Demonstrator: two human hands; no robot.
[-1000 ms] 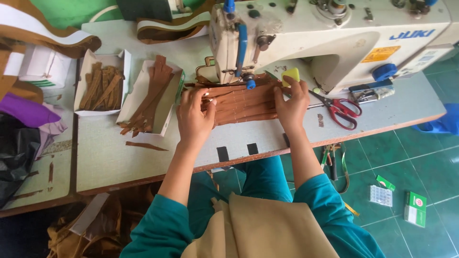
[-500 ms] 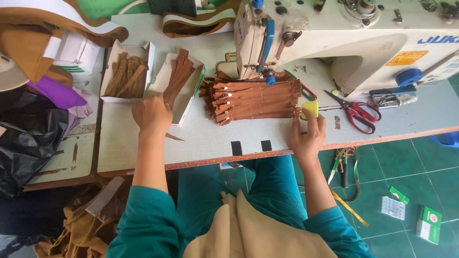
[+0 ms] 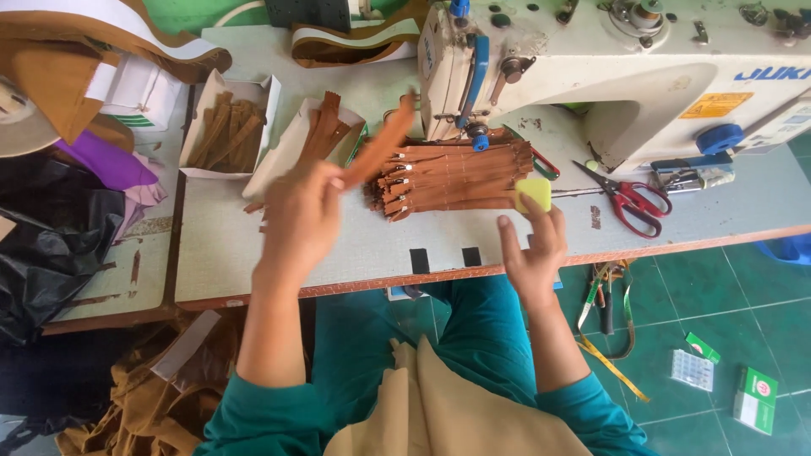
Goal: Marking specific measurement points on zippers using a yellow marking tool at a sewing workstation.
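My left hand (image 3: 300, 215) is raised over the grey table and grips one brown fabric strip (image 3: 382, 143), which points up and to the right and looks blurred. A pile of brown zippers (image 3: 452, 176) lies under the needle end of the white sewing machine (image 3: 608, 59). My right hand (image 3: 534, 245) rests at the table's front edge and pinches a small yellow block (image 3: 533, 193) beside the pile.
Two white cardboard boxes (image 3: 228, 127) (image 3: 291, 148) of brown strips stand at the left. Red-handled scissors (image 3: 629, 201) lie right of the pile. Brown, purple and black cloth is heaped at the far left. Small packets (image 3: 722, 380) lie on the green tiled floor.
My left hand went from the zipper pile to the boxes and now lifts one brown strip toward the pile. My right hand drew back to the table edge with the yellow block.
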